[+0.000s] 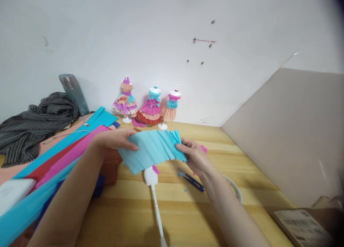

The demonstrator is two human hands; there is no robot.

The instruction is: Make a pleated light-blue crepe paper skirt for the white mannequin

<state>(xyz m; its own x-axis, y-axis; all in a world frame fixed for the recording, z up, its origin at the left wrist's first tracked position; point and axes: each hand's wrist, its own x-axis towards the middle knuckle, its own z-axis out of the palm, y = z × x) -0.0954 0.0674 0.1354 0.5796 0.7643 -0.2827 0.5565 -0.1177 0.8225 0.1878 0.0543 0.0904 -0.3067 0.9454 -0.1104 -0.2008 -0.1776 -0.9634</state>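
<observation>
A strip of light blue crepe paper [153, 148] is stretched between my two hands above the table, pleated at its right end and flatter at the left. My left hand [119, 139] pinches its left edge, thumb on the front. The gathered right end is gripped by my right hand [192, 152]. Beneath the paper lies a white mini dress form [151, 177] on a long stem, its upper part partly hidden by the strip. Blue-handled thread snips [191, 179] rest on the table just below my right hand.
Three small dress forms in paper dresses [125, 100] stand against the wall. Colourful crepe paper rolls [64, 154], a striped cloth [40, 121] and a bottle [73, 93] fill the left side. A tape roll [235, 189] lies right, partly behind my forearm; a cardboard box [301, 225] sits at lower right.
</observation>
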